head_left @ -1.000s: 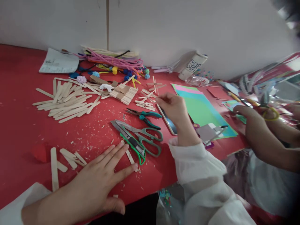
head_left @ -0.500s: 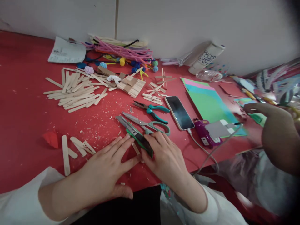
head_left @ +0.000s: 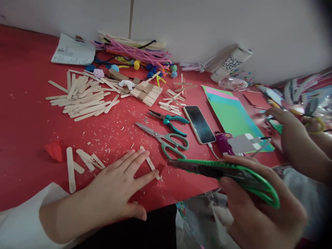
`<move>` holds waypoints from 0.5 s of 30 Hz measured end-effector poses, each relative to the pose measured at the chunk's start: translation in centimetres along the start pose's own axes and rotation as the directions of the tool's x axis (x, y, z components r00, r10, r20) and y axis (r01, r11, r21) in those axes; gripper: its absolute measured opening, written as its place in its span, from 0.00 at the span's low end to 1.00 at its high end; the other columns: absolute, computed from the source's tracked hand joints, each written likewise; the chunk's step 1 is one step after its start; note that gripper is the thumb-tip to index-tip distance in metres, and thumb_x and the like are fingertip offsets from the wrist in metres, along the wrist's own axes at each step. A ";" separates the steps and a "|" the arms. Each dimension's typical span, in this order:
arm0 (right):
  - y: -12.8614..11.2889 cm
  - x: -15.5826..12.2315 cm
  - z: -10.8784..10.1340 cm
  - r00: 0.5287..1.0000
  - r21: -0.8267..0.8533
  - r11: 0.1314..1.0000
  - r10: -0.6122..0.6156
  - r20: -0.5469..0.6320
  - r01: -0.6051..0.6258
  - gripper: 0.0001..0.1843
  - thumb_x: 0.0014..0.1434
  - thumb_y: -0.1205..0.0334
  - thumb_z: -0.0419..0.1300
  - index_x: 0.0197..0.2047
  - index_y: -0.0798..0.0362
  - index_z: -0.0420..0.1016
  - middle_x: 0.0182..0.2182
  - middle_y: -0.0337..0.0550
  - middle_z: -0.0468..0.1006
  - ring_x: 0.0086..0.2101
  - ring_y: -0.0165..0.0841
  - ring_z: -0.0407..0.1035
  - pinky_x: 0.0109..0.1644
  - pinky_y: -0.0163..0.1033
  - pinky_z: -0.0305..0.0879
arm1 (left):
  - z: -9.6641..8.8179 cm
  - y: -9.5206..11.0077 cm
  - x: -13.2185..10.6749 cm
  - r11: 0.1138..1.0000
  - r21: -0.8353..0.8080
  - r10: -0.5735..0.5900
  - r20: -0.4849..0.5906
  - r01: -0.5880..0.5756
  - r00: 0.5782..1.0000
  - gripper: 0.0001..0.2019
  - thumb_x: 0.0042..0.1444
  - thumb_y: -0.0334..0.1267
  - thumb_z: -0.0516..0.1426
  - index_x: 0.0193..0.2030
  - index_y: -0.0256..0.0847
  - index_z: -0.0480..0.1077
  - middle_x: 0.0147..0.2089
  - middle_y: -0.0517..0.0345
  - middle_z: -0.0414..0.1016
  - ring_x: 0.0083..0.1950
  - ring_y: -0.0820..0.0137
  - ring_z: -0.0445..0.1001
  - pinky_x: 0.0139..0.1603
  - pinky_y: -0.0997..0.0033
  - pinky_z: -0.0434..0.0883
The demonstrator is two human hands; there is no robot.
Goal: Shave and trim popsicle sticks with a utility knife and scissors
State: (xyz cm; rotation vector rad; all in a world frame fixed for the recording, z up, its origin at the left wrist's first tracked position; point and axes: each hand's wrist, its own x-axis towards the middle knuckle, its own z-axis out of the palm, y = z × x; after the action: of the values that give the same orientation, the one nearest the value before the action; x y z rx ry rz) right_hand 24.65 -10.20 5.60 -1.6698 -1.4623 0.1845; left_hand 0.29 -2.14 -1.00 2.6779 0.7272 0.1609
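Note:
My left hand (head_left: pixel 112 185) lies flat on the red table with its fingers spread. Its fingertips touch a narrow craft stick (head_left: pixel 150 161), pressing on it near both ends. Above the table's front edge on the right, my right hand (head_left: pixel 261 207) is closed around a green box cutter (head_left: pixel 220 169). The cutter's tip points left, close to the handles of the grey-green scissors (head_left: pixel 166 136). Teal-handled pliers (head_left: pixel 173 121) lie just behind the scissors. Left of my left hand are several loose craft sticks (head_left: pixel 71 169) and a red scrap (head_left: pixel 54 151).
A pile of craft sticks (head_left: pixel 85 100) and pink pipe cleaners (head_left: pixel 140 53) lie toward the wall. To the right are a phone (head_left: pixel 199 124) with a cable, a purple device (head_left: pixel 224 143) and coloured paper (head_left: pixel 225 107). Another person's hand (head_left: pixel 293 138) works at far right.
My right hand has lifted the box cutter off the craft stick and moved it right, toward the camera. My left hand has stayed in nearly the same place.

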 end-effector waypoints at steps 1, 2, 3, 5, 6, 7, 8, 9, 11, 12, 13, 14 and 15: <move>-0.1 0.0 0.4 1.000 0.033 0.999 -0.026 0.008 0.025 0.15 0.57 0.63 0.63 0.48 0.40 0.75 0.40 0.41 0.77 0.35 0.38 0.73 0.31 0.40 0.69 | 0.0 0.0 0.0 1.000 0.008 -0.001 0.009 0.001 1.000 0.43 0.50 0.73 0.44 0.67 0.52 0.58 0.71 0.41 0.51 0.70 0.45 0.52 0.64 0.44 0.57; -0.1 0.1 0.9 0.998 0.079 0.995 -0.056 0.020 0.054 0.15 0.57 0.65 0.62 0.47 0.40 0.75 0.39 0.41 0.77 0.36 0.39 0.72 0.34 0.41 0.70 | -0.1 0.0 0.1 1.000 0.018 0.002 0.012 -0.002 1.000 0.43 0.49 0.73 0.44 0.68 0.53 0.56 0.71 0.40 0.52 0.69 0.44 0.53 0.63 0.43 0.58; -0.1 0.2 1.6 0.996 0.130 0.988 -0.088 0.021 0.085 0.15 0.57 0.66 0.61 0.47 0.40 0.76 0.38 0.41 0.77 0.38 0.40 0.72 0.36 0.42 0.71 | -0.1 0.0 0.1 1.000 0.027 0.006 0.013 -0.006 1.000 0.44 0.49 0.73 0.44 0.68 0.53 0.55 0.71 0.40 0.52 0.69 0.43 0.54 0.62 0.42 0.59; 0.0 0.5 3.0 0.995 0.238 0.967 -0.096 0.002 0.093 0.13 0.60 0.66 0.57 0.45 0.41 0.76 0.38 0.42 0.76 0.40 0.41 0.71 0.36 0.44 0.70 | -0.3 0.1 0.2 0.999 0.042 0.017 0.006 -0.017 1.000 0.43 0.50 0.73 0.43 0.69 0.53 0.54 0.70 0.38 0.54 0.68 0.43 0.56 0.61 0.42 0.60; 0.1 0.7 3.6 0.995 0.290 0.953 -0.095 0.015 0.086 0.12 0.61 0.64 0.56 0.44 0.42 0.77 0.37 0.43 0.75 0.40 0.41 0.70 0.37 0.45 0.70 | -0.4 0.2 0.2 0.999 0.049 0.020 0.002 -0.020 1.000 0.43 0.51 0.72 0.43 0.69 0.52 0.54 0.70 0.38 0.55 0.68 0.43 0.56 0.61 0.43 0.61; 0.3 0.8 4.1 0.995 0.335 0.939 -0.095 0.022 0.082 0.11 0.61 0.62 0.55 0.43 0.43 0.78 0.36 0.44 0.75 0.40 0.42 0.70 0.37 0.46 0.70 | -0.4 0.2 0.2 0.998 0.054 0.020 -0.003 -0.020 1.000 0.42 0.51 0.72 0.44 0.69 0.51 0.55 0.70 0.38 0.55 0.68 0.43 0.57 0.61 0.44 0.61; 0.5 0.9 4.6 0.996 0.369 0.927 -0.089 0.029 0.072 0.11 0.62 0.60 0.54 0.41 0.44 0.78 0.36 0.45 0.74 0.39 0.42 0.70 0.36 0.47 0.70 | -0.4 0.2 0.1 0.998 0.061 0.019 -0.012 -0.019 1.000 0.42 0.52 0.72 0.44 0.68 0.50 0.56 0.70 0.38 0.55 0.68 0.44 0.57 0.62 0.44 0.60; 0.7 0.9 4.9 0.996 0.392 0.918 -0.080 0.034 0.061 0.11 0.62 0.57 0.54 0.40 0.45 0.78 0.35 0.46 0.74 0.39 0.43 0.70 0.34 0.47 0.70 | -0.4 0.3 0.1 0.997 0.069 0.019 -0.021 -0.017 1.000 0.42 0.52 0.72 0.44 0.68 0.49 0.56 0.70 0.38 0.55 0.68 0.45 0.56 0.62 0.45 0.60; 1.3 0.9 5.5 0.998 0.434 0.899 -0.060 -0.004 0.056 0.12 0.62 0.55 0.54 0.37 0.47 0.78 0.34 0.47 0.75 0.38 0.43 0.71 0.30 0.44 0.69 | -0.2 0.2 0.0 0.995 0.092 0.026 -0.038 -0.022 0.999 0.43 0.51 0.72 0.46 0.68 0.48 0.57 0.69 0.38 0.56 0.68 0.45 0.56 0.63 0.46 0.59; 1.5 0.8 5.7 0.997 0.454 0.888 -0.056 -0.049 0.072 0.11 0.61 0.55 0.55 0.36 0.48 0.78 0.34 0.46 0.75 0.37 0.42 0.71 0.27 0.41 0.68 | 0.0 0.2 -0.1 0.994 0.106 0.034 -0.049 -0.029 0.998 0.44 0.50 0.72 0.48 0.68 0.48 0.57 0.69 0.37 0.56 0.68 0.45 0.56 0.63 0.46 0.60; 1.8 0.7 5.9 0.994 0.475 0.875 -0.054 -0.099 0.095 0.10 0.61 0.56 0.56 0.36 0.49 0.78 0.33 0.46 0.75 0.36 0.41 0.72 0.24 0.39 0.66 | 0.2 0.2 -0.1 0.992 0.118 0.044 -0.060 -0.036 0.997 0.44 0.50 0.71 0.48 0.68 0.47 0.57 0.69 0.36 0.55 0.68 0.45 0.56 0.63 0.46 0.60; 2.1 0.6 6.0 0.987 0.494 0.862 -0.048 -0.152 0.118 0.09 0.62 0.58 0.56 0.37 0.49 0.78 0.33 0.45 0.76 0.34 0.39 0.73 0.22 0.37 0.65 | 0.3 0.1 -0.2 0.991 0.128 0.054 -0.073 -0.045 0.996 0.44 0.50 0.71 0.48 0.68 0.47 0.57 0.69 0.36 0.55 0.68 0.45 0.56 0.62 0.46 0.61; 2.3 0.4 6.2 0.979 0.503 0.854 -0.039 -0.199 0.137 0.09 0.62 0.60 0.56 0.39 0.50 0.77 0.34 0.45 0.76 0.31 0.37 0.73 0.20 0.36 0.63 | 0.4 0.1 -0.2 0.989 0.136 0.066 -0.091 -0.053 0.994 0.43 0.50 0.71 0.47 0.67 0.46 0.58 0.69 0.34 0.56 0.68 0.44 0.57 0.61 0.46 0.62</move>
State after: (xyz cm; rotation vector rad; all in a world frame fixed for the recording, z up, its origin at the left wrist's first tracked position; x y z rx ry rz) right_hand 22.62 -6.49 0.47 -1.1468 -1.2118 0.3321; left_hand 0.22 -2.46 -1.38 2.8372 0.7097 0.2659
